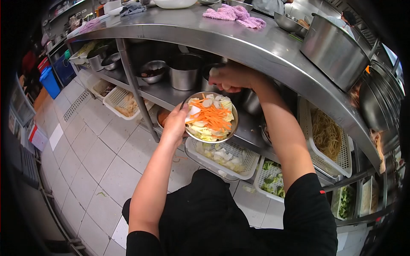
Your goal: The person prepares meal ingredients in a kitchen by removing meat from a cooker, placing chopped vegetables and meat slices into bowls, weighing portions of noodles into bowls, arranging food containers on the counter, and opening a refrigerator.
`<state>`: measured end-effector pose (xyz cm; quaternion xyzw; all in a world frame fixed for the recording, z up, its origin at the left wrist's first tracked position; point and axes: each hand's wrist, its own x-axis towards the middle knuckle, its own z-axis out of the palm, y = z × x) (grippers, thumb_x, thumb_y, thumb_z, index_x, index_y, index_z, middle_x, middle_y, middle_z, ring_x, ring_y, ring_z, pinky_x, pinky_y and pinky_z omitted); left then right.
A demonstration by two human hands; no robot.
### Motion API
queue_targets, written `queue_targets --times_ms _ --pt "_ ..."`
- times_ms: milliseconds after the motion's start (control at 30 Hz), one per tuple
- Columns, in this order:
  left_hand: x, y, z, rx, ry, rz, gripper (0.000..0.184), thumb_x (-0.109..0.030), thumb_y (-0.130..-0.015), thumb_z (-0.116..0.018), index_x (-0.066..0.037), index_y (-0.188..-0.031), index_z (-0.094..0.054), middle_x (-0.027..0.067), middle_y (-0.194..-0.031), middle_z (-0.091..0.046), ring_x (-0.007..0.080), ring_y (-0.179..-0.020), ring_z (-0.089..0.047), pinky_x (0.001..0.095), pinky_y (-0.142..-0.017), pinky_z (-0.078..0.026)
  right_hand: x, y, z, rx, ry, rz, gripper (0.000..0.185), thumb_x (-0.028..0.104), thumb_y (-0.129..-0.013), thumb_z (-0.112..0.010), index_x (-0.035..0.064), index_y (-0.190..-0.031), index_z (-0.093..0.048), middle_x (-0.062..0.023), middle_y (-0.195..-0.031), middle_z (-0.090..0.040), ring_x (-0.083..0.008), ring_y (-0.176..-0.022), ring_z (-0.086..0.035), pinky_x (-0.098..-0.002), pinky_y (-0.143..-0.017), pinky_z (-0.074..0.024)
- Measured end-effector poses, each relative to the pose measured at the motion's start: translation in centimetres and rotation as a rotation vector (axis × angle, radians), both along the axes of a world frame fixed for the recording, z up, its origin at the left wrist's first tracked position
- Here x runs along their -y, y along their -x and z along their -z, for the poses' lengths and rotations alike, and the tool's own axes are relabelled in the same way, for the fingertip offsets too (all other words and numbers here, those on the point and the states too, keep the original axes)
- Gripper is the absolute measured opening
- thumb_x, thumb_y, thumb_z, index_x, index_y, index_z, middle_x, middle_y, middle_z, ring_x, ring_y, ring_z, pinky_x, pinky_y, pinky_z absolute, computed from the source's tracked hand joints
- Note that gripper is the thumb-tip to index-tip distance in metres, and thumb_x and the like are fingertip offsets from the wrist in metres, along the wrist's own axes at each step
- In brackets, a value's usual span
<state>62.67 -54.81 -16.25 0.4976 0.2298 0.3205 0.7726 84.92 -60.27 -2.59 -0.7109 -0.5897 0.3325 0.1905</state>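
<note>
My left hand [174, 121] grips the left rim of a round metal bowl [235, 123], which is held in front of the lower shelf. In the bowl lie chopped cabbage [207, 135], orange carrot strips [213, 115] and a few pale slices [208, 103] on top. My right hand [232, 79] is reaching in under the counter, above the steel pots, beyond the bowl. Its fingers are curled together near a pale bit [214, 72]; what they hold is too blurred to name. A steel pot [183, 78] stands just left of that hand.
Below the shelf are baskets of cut cabbage [224, 158] and broccoli [272, 177]. A noodle basket [326, 134] sits to the right. On the steel counter [171, 26] lie pink cloths [235, 16] and a large pot [333, 51]. A shelf leg [134, 85] stands left.
</note>
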Motion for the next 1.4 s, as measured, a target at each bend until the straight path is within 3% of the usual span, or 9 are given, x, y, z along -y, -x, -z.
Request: queue_targets --times_ms 100,200,333,467,833,1067,1167,1233,1400 --pt "-0.2 -0.3 0.2 0.021 0.026 0.034 0.043 -0.031 -0.102 -0.044 -0.001 -0.134 -0.048 0.0126 -0.115 -0.063 0.0174 -0.096 -0.065 0.0293 -0.075 -0.055 1.0 2.5 1.4 0.154 0.093 -0.186 0.033 0.04 -0.094 -0.053 0.0081 -0.105 -0.058 -0.0044 -0.077 -0.059 -0.0101 -0.059 -0.054 -0.0275 -0.045 -0.0431" --pt "-0.4 -0.1 0.6 0.048 0.034 0.058 0.043 -0.031 -0.102 -0.044 -0.002 -0.134 -0.048 0.0118 -0.113 -0.064 0.0169 -0.093 -0.066 0.0289 -0.07 -0.056 1.7 4.4 2.5 0.478 -0.015 -0.189 0.039 0.035 -0.091 -0.06 0.0061 -0.117 -0.058 -0.0114 -0.094 -0.064 -0.0222 -0.079 -0.063 -0.0368 -0.07 -0.0514" --pt "-0.9 0.5 1.0 0.039 0.083 0.078 0.041 -0.031 -0.102 -0.045 -0.002 -0.131 -0.05 0.0107 -0.111 -0.064 0.0166 -0.096 -0.065 0.029 -0.075 -0.055 3.0 5.3 0.5 0.358 -0.033 -0.177 0.051 0.039 -0.089 -0.064 0.0059 -0.127 -0.054 -0.0192 -0.115 -0.062 -0.03 -0.104 -0.061 -0.0396 -0.089 -0.0487" --pt "-1.1 1.6 0.8 0.089 0.119 0.082 0.038 -0.025 -0.101 -0.047 0.0 -0.129 -0.051 0.0109 -0.119 -0.062 0.0172 -0.106 -0.062 0.0298 -0.091 -0.049 4.9 9.1 2.1 0.571 -0.613 -0.201 0.076 0.053 -0.077 -0.072 0.0115 -0.137 -0.05 -0.0254 -0.143 -0.04 -0.04 -0.133 -0.04 -0.0445 -0.109 -0.035" --pt "5.2 14.4 -11.5 -0.226 0.039 -0.023 0.041 -0.023 -0.103 -0.044 0.003 -0.135 -0.048 0.0122 -0.126 -0.058 0.0177 -0.115 -0.054 0.0306 -0.099 -0.042 9.5 21.9 -4.1 0.299 -0.369 -0.1 0.076 0.052 -0.077 -0.07 0.0169 -0.14 -0.047 -0.0214 -0.151 -0.031 -0.0435 -0.139 -0.029 -0.0546 -0.115 -0.0206" --pt "6.8 21.5 -27.1 -0.277 0.214 -0.014 0.042 -0.023 -0.103 -0.045 0.003 -0.136 -0.047 0.0131 -0.126 -0.058 0.018 -0.114 -0.055 0.0309 -0.098 -0.044 11.2 25.2 -21.6 0.058 -0.441 -0.049 0.053 0.042 -0.084 -0.069 0.0137 -0.128 -0.057 -0.0192 -0.14 -0.045 -0.0395 -0.13 -0.042 -0.0487 -0.106 -0.0354" --pt "4.9 21.7 -32.6 -0.28 0.162 -0.018 0.042 -0.021 -0.102 -0.046 0.003 -0.136 -0.047 0.0132 -0.126 -0.058 0.0172 -0.114 -0.055 0.0299 -0.097 -0.044 11.3 23.2 -26.6 0.217 -0.561 0.369 0.041 0.033 -0.086 -0.067 0.0094 -0.119 -0.06 -0.0178 -0.123 -0.057 -0.0333 -0.112 -0.057 -0.0417 -0.094 -0.0468" --pt "3.0 20.5 -36.2 -0.207 0.157 -0.019 0.043 -0.021 -0.102 -0.047 0.004 -0.136 -0.046 0.013 -0.126 -0.058 0.0163 -0.114 -0.055 0.029 -0.098 -0.043 10.9 21.5 -28.5 -0.057 -0.216 0.53 0.03 0.03 -0.089 -0.064 0.006 -0.106 -0.06 -0.0146 -0.096 -0.064 -0.0247 -0.084 -0.064 -0.0356 -0.075 -0.0517" --pt "-3.1 14.6 -41.4 -0.191 0.095 0.083 0.045 -0.021 -0.102 -0.047 0.005 -0.138 -0.043 0.0134 -0.13 -0.055 0.0162 -0.117 -0.053 0.0276 -0.099 -0.042 7.4 17.4 -31.4 -0.151 -0.077 0.672 0.029 0.03 -0.09 -0.06 0.0027 -0.084 -0.054 -0.0132 -0.067 -0.057 -0.02 -0.063 -0.054 -0.036 -0.061 -0.0456"
